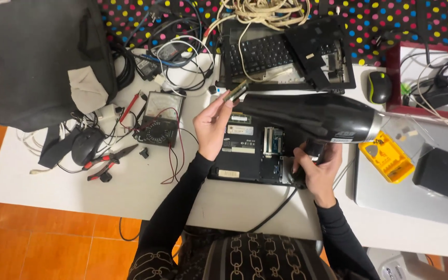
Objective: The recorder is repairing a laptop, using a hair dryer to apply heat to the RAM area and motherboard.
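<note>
The left hand (211,124) pinches a thin, narrow green memory strip (235,92) between fingertips, lifted above the white desk (146,192). The right hand (318,167) is wrapped shut around the handle of a glossy black hair dryer (312,116), whose barrel lies across an opened black laptop base (250,153) (underside up, compartments exposed). A black analogue multimeter (161,118) sits to the left.

Two computer mice (378,86), one hair dryer (307,116), one multimeter (160,118), one pliers (107,162).
</note>
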